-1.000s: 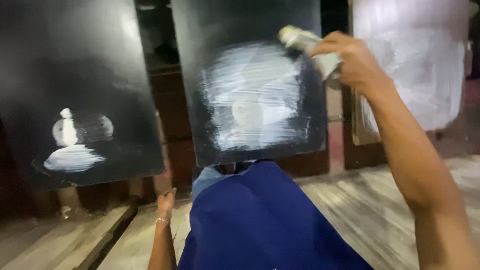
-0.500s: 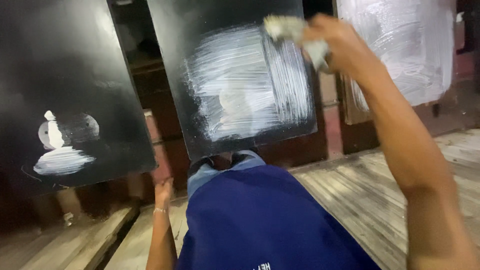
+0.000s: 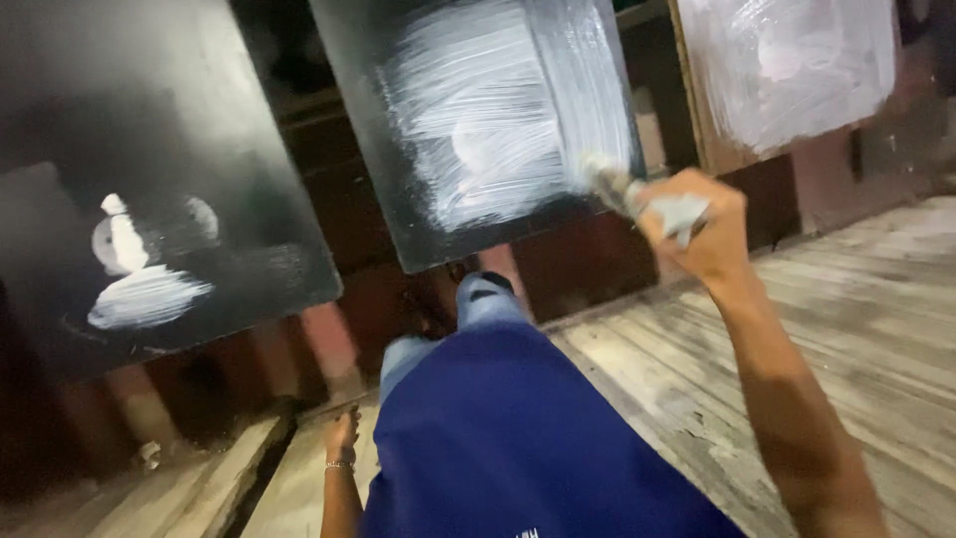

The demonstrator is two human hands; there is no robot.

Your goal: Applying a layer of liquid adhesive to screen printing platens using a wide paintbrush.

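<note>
Currently the right hand is closed around a paintbrush, bristles touching the lower right edge of the middle black panel. Panel face: streaked white strokes over black, uneven coverage. Left hand rests open on the wooden floor, holding nothing.

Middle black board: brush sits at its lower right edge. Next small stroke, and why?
Probably lift the brush in the right hand and stroke the middle black board along its bottom strip: white paint covers the centre and right side, while the lower edge and left margin show bare black. The left hand rests low, idle.
</note>
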